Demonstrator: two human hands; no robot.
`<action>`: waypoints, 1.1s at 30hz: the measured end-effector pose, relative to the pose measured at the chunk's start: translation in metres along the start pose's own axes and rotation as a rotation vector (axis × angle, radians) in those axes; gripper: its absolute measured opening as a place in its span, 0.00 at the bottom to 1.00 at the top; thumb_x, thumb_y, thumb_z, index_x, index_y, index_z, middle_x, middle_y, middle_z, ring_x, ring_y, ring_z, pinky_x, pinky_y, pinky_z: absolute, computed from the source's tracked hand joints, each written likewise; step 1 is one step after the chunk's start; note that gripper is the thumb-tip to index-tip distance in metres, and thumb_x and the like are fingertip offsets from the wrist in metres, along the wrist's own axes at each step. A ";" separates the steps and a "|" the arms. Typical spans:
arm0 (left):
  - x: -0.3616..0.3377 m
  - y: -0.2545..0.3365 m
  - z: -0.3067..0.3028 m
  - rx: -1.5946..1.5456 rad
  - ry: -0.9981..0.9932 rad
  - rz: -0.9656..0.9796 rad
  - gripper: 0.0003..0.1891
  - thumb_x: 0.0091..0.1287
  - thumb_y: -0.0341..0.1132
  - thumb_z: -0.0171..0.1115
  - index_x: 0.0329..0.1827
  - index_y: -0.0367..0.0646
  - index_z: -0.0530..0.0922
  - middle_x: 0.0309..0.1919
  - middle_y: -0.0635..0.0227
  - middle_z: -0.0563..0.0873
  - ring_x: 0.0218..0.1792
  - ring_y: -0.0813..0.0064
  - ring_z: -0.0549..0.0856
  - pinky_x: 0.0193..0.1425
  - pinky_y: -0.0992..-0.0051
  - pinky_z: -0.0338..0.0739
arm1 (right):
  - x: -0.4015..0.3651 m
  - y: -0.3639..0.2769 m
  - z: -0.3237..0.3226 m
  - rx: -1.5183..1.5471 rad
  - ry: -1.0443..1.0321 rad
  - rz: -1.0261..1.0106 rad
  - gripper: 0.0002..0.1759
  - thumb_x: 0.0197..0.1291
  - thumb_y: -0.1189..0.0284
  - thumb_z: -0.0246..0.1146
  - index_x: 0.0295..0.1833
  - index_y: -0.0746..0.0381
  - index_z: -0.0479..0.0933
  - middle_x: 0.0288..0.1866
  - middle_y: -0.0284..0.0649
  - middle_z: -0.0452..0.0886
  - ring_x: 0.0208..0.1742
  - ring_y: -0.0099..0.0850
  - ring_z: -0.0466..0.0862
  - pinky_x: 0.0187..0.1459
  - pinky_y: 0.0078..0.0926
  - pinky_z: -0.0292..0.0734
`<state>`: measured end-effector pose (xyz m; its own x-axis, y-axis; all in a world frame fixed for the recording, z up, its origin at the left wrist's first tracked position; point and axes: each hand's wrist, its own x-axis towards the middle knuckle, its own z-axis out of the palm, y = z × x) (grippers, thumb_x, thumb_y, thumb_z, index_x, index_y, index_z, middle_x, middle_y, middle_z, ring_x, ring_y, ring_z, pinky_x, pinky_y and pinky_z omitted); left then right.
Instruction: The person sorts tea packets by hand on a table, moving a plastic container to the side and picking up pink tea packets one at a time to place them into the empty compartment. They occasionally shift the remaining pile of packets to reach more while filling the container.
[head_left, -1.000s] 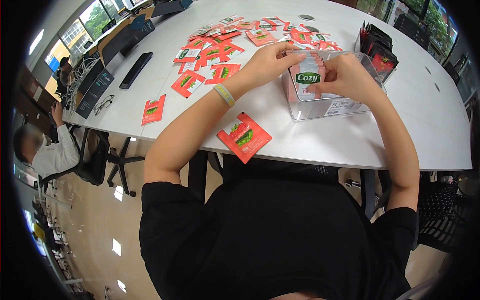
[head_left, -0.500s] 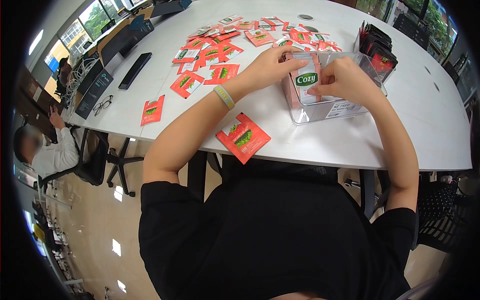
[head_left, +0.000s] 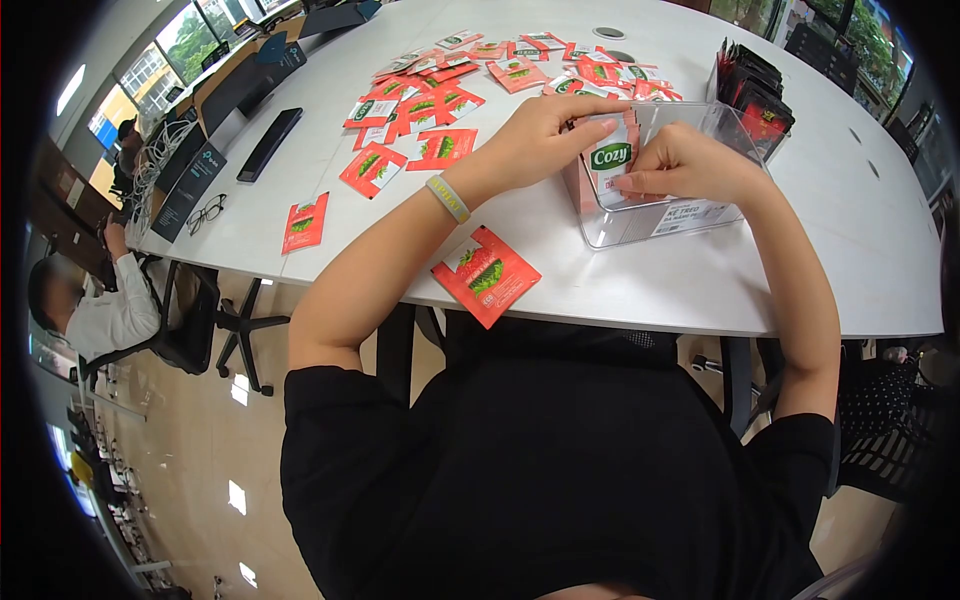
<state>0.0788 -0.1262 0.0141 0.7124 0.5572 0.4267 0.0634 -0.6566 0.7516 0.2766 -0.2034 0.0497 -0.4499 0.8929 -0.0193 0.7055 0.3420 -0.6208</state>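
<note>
A clear plastic bin (head_left: pixel 610 228) stands near the table edge, with a stack of Cozy tea sachets (head_left: pixel 611 157) upright at its left end. Around the top of that stack, my left hand (head_left: pixel 550 140) is closed, thumb in front and fingers behind. My right hand (head_left: pixel 690 168) reaches into the bin with curled fingers, its thumb on the lower face of the front sachet; the fingertips are partly hidden. One loose red strawberry tea sachet (head_left: pixel 487 277) lies at the table's near edge, left of the bin.
Many loose sachets (head_left: pixel 430 103) are spread over the white table (head_left: pixel 380 235). Behind the bin stands a holder of dark sachets (head_left: pixel 755 90). A black phone (head_left: pixel 270 145), glasses (head_left: pixel 207 212) and a box with cables (head_left: pixel 190 175) are at left. A seated person (head_left: pixel 115 310) is beyond.
My left fingers have stretched further right over the top of the stack. My right hand has dropped slightly lower in the bin, and the front sachet has shifted a little.
</note>
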 end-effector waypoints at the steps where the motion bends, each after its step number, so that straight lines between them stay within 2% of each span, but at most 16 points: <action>1: 0.000 0.000 0.001 0.011 0.017 0.039 0.19 0.66 0.43 0.56 0.57 0.46 0.79 0.28 0.70 0.79 0.30 0.81 0.73 0.36 0.80 0.68 | 0.001 0.001 -0.001 -0.037 -0.012 -0.016 0.20 0.59 0.61 0.64 0.26 0.69 0.82 0.19 0.39 0.81 0.20 0.22 0.78 0.26 0.21 0.72; 3: 0.000 0.003 0.000 0.020 0.036 0.077 0.19 0.66 0.44 0.56 0.56 0.46 0.79 0.30 0.69 0.81 0.31 0.80 0.74 0.38 0.79 0.69 | 0.002 0.006 -0.002 -0.074 -0.025 -0.031 0.20 0.59 0.61 0.64 0.25 0.69 0.82 0.18 0.38 0.80 0.20 0.23 0.77 0.26 0.21 0.71; 5: 0.000 0.006 -0.003 0.119 -0.011 0.119 0.17 0.68 0.39 0.56 0.57 0.44 0.79 0.45 0.66 0.84 0.41 0.81 0.77 0.46 0.80 0.71 | 0.004 0.011 -0.001 -0.166 -0.028 -0.047 0.19 0.59 0.62 0.65 0.24 0.67 0.81 0.16 0.38 0.76 0.17 0.24 0.73 0.25 0.24 0.69; 6: 0.000 0.005 -0.003 0.117 -0.011 0.118 0.17 0.68 0.39 0.56 0.57 0.44 0.79 0.45 0.66 0.84 0.41 0.81 0.77 0.46 0.80 0.71 | 0.004 0.008 -0.002 -0.166 -0.029 -0.046 0.19 0.59 0.62 0.65 0.24 0.67 0.81 0.16 0.38 0.76 0.17 0.24 0.73 0.25 0.24 0.69; 8: -0.001 0.005 -0.002 0.177 0.025 0.218 0.18 0.66 0.40 0.57 0.56 0.43 0.79 0.52 0.60 0.81 0.52 0.72 0.78 0.56 0.74 0.70 | 0.001 -0.001 -0.003 -0.244 -0.021 0.107 0.14 0.57 0.65 0.67 0.32 0.67 0.83 0.19 0.38 0.79 0.21 0.23 0.73 0.26 0.25 0.68; 9: -0.001 0.005 -0.002 0.176 0.025 0.218 0.18 0.66 0.40 0.57 0.56 0.43 0.79 0.52 0.60 0.81 0.52 0.72 0.78 0.56 0.74 0.70 | 0.000 0.004 -0.001 -0.244 -0.022 0.108 0.14 0.57 0.65 0.67 0.32 0.67 0.83 0.19 0.38 0.79 0.21 0.23 0.73 0.26 0.25 0.68; 11: -0.001 0.007 -0.003 0.190 -0.029 0.228 0.19 0.65 0.40 0.58 0.56 0.43 0.79 0.56 0.58 0.79 0.59 0.65 0.76 0.62 0.70 0.67 | 0.001 0.016 0.005 -0.188 0.167 -0.262 0.12 0.55 0.66 0.68 0.33 0.66 0.83 0.24 0.39 0.82 0.25 0.26 0.77 0.29 0.25 0.70; 12: -0.001 0.006 -0.003 0.190 -0.028 0.228 0.19 0.65 0.40 0.58 0.56 0.43 0.79 0.56 0.58 0.79 0.59 0.65 0.76 0.62 0.70 0.67 | 0.000 0.016 0.005 -0.188 0.166 -0.263 0.12 0.55 0.66 0.68 0.33 0.66 0.83 0.24 0.39 0.82 0.25 0.26 0.77 0.29 0.25 0.70; 14: -0.001 0.005 -0.004 0.210 -0.026 0.245 0.18 0.65 0.40 0.57 0.56 0.42 0.79 0.56 0.57 0.79 0.59 0.65 0.76 0.62 0.70 0.67 | 0.000 0.012 0.004 -0.160 0.091 -0.119 0.15 0.54 0.65 0.68 0.23 0.66 0.81 0.19 0.38 0.79 0.23 0.30 0.76 0.32 0.28 0.71; 17: 0.000 0.003 -0.005 0.234 -0.039 0.281 0.18 0.67 0.40 0.56 0.56 0.41 0.79 0.56 0.56 0.79 0.60 0.64 0.75 0.62 0.69 0.67 | -0.001 0.000 0.000 -0.164 0.035 -0.054 0.13 0.52 0.66 0.68 0.24 0.66 0.82 0.22 0.39 0.81 0.24 0.29 0.77 0.32 0.27 0.71; 20: 0.000 0.005 -0.005 0.182 -0.074 0.264 0.20 0.70 0.42 0.52 0.58 0.40 0.77 0.56 0.55 0.77 0.60 0.63 0.74 0.63 0.69 0.66 | 0.000 0.003 0.000 -0.156 0.053 -0.126 0.12 0.51 0.67 0.69 0.25 0.66 0.81 0.22 0.39 0.81 0.24 0.29 0.78 0.31 0.26 0.72; 26: 0.000 0.007 -0.002 0.186 -0.098 0.273 0.22 0.72 0.44 0.47 0.62 0.40 0.74 0.58 0.54 0.75 0.60 0.63 0.73 0.63 0.69 0.66 | -0.001 0.002 0.000 -0.155 0.031 -0.135 0.11 0.49 0.68 0.70 0.25 0.65 0.80 0.22 0.39 0.80 0.23 0.29 0.78 0.30 0.26 0.74; 33: 0.001 0.007 -0.002 0.098 -0.103 0.195 0.21 0.72 0.43 0.50 0.61 0.40 0.74 0.57 0.57 0.76 0.58 0.66 0.74 0.61 0.72 0.67 | 0.000 0.004 0.000 -0.198 0.034 -0.214 0.12 0.49 0.68 0.70 0.24 0.65 0.80 0.20 0.38 0.80 0.21 0.28 0.78 0.28 0.25 0.73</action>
<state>0.0785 -0.1291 0.0203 0.7853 0.3635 0.5012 -0.0183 -0.7955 0.6057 0.2792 -0.2021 0.0470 -0.5836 0.8024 0.1243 0.6912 0.5713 -0.4425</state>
